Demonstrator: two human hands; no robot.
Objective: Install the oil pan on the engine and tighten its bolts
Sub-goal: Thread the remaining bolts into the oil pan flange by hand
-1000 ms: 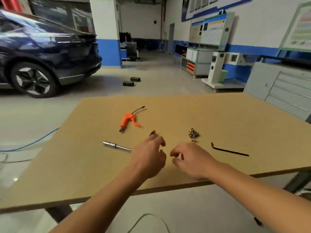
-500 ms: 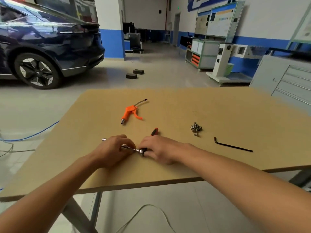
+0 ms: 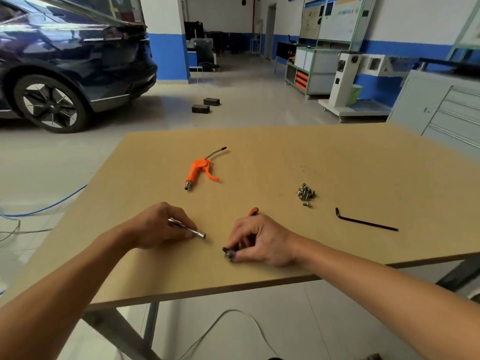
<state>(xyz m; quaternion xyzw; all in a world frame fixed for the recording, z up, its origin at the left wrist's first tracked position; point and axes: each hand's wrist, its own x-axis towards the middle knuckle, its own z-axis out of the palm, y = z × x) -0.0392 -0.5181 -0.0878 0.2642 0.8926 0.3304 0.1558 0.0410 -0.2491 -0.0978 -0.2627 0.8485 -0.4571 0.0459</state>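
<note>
Lining up wrench parts
Left hand (image 3: 158, 227) is gripping a silver metal bar (image 3: 187, 229), aiming rightward at the red-handled ratchet (image 3: 230, 252) the right hand (image 3: 261, 240) is clutching.

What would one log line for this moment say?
left hand: grips silver extension bar | right hand: grips red-handled tool | bolts: piled on table, untouched | oil pan: not in view

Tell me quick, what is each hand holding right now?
Left hand: closed round a silver metal rod.
Right hand: closed round a dark-headed tool with a red handle tip.
</note>
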